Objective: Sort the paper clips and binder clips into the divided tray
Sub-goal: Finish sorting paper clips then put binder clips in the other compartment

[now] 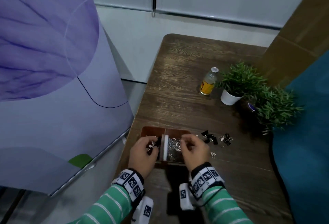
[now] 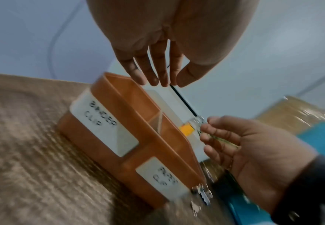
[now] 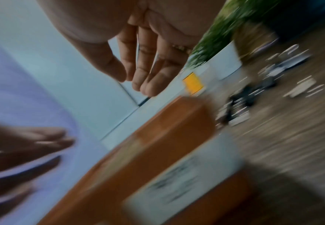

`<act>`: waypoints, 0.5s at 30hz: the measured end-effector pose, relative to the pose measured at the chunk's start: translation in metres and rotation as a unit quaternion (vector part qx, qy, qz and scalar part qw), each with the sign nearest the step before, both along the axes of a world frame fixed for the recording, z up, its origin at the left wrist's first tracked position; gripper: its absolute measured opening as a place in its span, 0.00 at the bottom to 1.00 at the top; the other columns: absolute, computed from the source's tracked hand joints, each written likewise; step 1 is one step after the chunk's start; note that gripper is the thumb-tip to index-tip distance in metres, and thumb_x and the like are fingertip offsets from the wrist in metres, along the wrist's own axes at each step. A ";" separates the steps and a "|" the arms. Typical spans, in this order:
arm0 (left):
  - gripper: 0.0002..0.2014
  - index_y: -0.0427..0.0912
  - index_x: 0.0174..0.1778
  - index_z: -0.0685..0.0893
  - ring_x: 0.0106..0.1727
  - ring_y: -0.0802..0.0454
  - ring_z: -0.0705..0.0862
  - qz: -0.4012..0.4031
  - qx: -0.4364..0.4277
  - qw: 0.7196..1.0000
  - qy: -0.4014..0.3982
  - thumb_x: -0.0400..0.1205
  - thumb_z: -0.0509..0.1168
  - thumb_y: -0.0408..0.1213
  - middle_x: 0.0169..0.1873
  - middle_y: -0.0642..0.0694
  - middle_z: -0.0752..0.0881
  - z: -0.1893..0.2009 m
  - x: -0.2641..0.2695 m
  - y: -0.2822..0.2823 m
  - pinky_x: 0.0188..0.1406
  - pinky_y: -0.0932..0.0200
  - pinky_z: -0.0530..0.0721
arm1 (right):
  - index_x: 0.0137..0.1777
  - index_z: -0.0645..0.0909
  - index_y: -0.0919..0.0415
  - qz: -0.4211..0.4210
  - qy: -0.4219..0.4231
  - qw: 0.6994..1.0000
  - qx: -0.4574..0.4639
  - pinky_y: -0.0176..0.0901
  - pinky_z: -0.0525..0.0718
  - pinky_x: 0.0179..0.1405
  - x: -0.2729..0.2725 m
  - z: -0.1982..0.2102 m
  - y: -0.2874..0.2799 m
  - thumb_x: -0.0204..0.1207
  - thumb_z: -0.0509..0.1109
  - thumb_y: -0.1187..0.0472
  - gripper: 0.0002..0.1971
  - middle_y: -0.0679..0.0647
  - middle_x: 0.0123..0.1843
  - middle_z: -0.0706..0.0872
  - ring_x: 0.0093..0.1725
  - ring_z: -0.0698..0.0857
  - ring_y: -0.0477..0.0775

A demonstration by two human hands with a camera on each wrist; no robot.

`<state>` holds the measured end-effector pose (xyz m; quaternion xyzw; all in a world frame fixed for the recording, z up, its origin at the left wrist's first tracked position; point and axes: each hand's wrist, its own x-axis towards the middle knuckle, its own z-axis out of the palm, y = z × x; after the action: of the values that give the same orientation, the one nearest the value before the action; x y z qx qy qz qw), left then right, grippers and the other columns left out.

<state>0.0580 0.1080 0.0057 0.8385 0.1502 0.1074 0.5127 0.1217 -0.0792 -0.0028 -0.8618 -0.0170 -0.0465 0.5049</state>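
Observation:
A brown divided tray (image 1: 175,131) stands near the table's front edge, split by a white divider (image 1: 165,146). Black binder clips (image 1: 151,148) lie in its left compartment and silver paper clips (image 1: 174,148) fill the right one. My left hand (image 1: 153,143) hovers over the left compartment; in the left wrist view its fingers (image 2: 154,79) point straight down and hold nothing. My right hand (image 1: 184,140) hangs over the right compartment, its thumb and fingers (image 3: 148,85) loosely apart with nothing between them. Several loose binder clips (image 1: 211,138) lie on the table right of the tray.
The tray's front carries white labels, one reading BINDER CLIP (image 2: 102,126). A glass bottle with a yellow label (image 1: 208,83) and two potted plants (image 1: 238,83) stand farther back on the wooden table (image 1: 178,90). A purple appliance (image 1: 53,81) is on the left and a blue cushion (image 1: 306,134) on the right.

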 end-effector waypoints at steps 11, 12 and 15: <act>0.25 0.54 0.72 0.72 0.70 0.58 0.70 -0.342 0.118 0.932 0.011 0.77 0.65 0.45 0.68 0.56 0.70 -0.006 0.026 -0.164 0.72 0.60 0.71 | 0.87 0.56 0.38 0.033 0.213 0.921 -0.324 0.59 0.59 0.85 0.066 -0.042 -0.181 0.52 0.86 0.36 0.63 0.57 0.90 0.47 0.85 0.57 0.70; 0.27 0.56 0.73 0.69 0.71 0.57 0.69 -0.346 0.118 0.930 0.035 0.76 0.65 0.46 0.70 0.56 0.68 -0.012 0.033 -0.177 0.73 0.57 0.72 | 0.87 0.50 0.34 0.053 0.225 0.910 -0.343 0.60 0.57 0.86 0.074 -0.042 -0.185 0.48 0.84 0.31 0.67 0.55 0.91 0.40 0.86 0.52 0.71; 0.34 0.55 0.77 0.64 0.79 0.47 0.63 -0.322 0.132 0.933 0.092 0.74 0.65 0.45 0.78 0.51 0.62 -0.033 0.060 -0.205 0.79 0.50 0.65 | 0.85 0.42 0.26 0.096 0.255 0.884 -0.380 0.69 0.60 0.82 0.093 -0.042 -0.188 0.47 0.82 0.30 0.68 0.47 0.89 0.29 0.87 0.44 0.71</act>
<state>0.1180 -0.0967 -0.0273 0.9082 -0.0965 -0.1220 0.3886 0.2144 -0.2676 -0.0452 -0.9637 0.0131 0.2342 0.1272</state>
